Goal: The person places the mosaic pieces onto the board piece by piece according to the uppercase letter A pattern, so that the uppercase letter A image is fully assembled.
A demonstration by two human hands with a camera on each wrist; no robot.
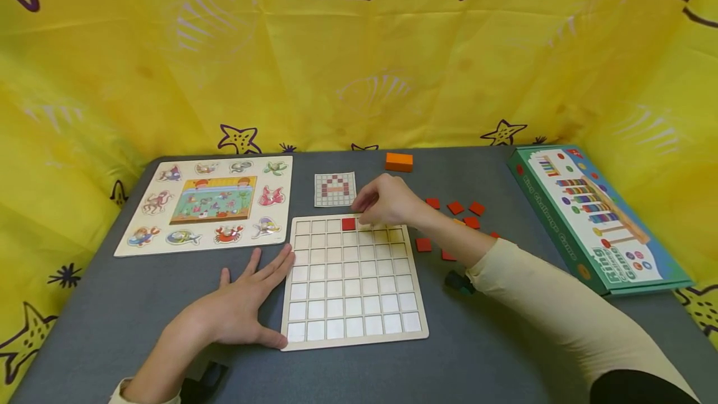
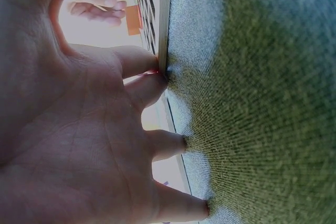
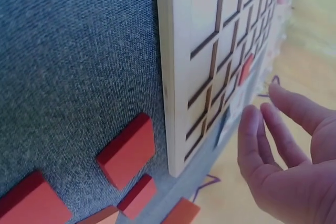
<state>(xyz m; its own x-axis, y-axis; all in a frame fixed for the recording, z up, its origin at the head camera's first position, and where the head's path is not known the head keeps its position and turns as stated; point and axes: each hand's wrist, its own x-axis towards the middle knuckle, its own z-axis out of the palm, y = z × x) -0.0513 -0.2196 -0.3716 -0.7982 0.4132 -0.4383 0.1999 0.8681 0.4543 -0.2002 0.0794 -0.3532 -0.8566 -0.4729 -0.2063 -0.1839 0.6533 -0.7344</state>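
Note:
A wooden grid board (image 1: 353, 269) lies in front of the person, with one red square tile (image 1: 348, 224) in its far row. Spread out flat, the left hand (image 1: 241, 304) has fingertips and thumb along the board's left edge; in the left wrist view its fingers (image 2: 168, 145) meet the cloth. Above the far row, just right of the red tile, is the right hand (image 1: 387, 201). Its thumb and bent fingers (image 3: 249, 129) stand apart in the right wrist view, with nothing between them. A small card (image 1: 335, 189) printed with a coloured grid pattern lies behind the board.
Several loose red tiles (image 1: 424, 245) lie right of the board, partly under the right forearm. An orange block (image 1: 399, 162) stands at the table's back edge. On the left is a sea-animal puzzle board (image 1: 140, 204); on the right, a green game box (image 1: 561, 235).

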